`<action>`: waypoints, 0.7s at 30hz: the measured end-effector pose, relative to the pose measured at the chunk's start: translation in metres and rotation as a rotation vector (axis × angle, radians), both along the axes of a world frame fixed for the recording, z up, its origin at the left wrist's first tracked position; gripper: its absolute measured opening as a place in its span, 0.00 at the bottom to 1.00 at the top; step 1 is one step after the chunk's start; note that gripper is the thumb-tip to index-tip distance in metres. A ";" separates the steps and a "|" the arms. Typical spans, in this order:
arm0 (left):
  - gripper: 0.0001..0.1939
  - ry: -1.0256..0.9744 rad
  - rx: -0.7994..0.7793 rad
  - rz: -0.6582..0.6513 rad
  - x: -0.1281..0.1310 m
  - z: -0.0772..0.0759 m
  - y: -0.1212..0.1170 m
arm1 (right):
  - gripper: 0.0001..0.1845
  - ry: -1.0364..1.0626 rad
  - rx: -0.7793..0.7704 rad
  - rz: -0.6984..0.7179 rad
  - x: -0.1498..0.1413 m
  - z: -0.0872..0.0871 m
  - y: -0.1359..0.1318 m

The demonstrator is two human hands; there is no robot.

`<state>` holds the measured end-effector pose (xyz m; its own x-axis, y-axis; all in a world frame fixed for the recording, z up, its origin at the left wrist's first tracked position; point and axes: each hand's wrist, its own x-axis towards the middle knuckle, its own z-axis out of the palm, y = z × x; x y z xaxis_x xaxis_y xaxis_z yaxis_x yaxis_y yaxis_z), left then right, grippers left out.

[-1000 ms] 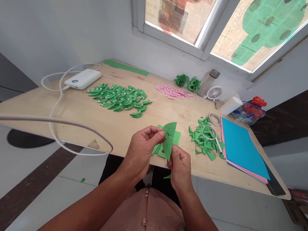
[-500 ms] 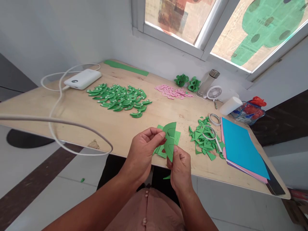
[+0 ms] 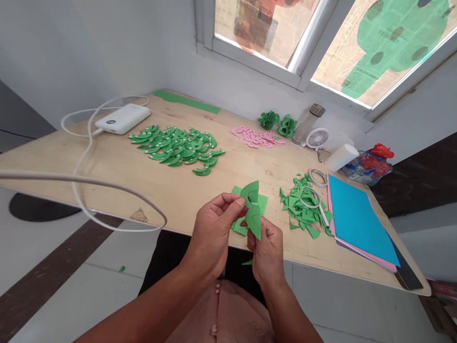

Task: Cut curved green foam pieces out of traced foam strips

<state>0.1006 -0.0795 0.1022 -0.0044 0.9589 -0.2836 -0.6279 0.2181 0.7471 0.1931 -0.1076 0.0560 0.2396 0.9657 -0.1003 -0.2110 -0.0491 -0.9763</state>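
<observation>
My left hand pinches a folded piece of green paper between thumb and fingers at its left side. My right hand grips the paper's lower right end. The piece bears drawn curved lines, and a curved gap opens near its middle. Behind it, more green paper pieces lie by the table's front edge, partly covered by my hands. A small green scrap shows below, over my dark trousers, next to my right hand.
Green crescent cutouts spread at left; pink cutouts lie behind. Green scraps and a white-rimmed magnifying glass are at right, beside tape and blue paper. A white cable loops from a power bank.
The green paper has tilted, and the gap near its middle has widened as its lower part swung right. Both hands keep hold, nearly in the same place.
</observation>
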 end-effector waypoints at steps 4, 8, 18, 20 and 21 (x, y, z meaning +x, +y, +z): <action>0.08 -0.008 -0.006 0.003 0.001 -0.002 0.000 | 0.25 -0.018 0.014 0.015 0.001 -0.001 0.000; 0.08 -0.010 0.002 -0.005 0.001 -0.003 -0.001 | 0.24 -0.036 0.034 0.035 0.003 -0.003 0.000; 0.07 -0.001 0.019 0.004 0.001 -0.006 0.001 | 0.25 -0.058 0.008 0.052 0.004 -0.001 0.000; 0.08 0.001 0.014 0.004 0.001 -0.006 0.001 | 0.25 -0.051 0.008 0.045 0.003 0.000 0.000; 0.08 0.001 0.012 0.004 0.001 -0.006 0.001 | 0.25 -0.047 0.011 0.042 0.003 0.000 0.001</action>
<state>0.1017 -0.0787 0.0967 -0.0083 0.9623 -0.2720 -0.6278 0.2067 0.7504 0.1960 -0.1068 0.0559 0.2033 0.9759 -0.0796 -0.1624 -0.0465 -0.9856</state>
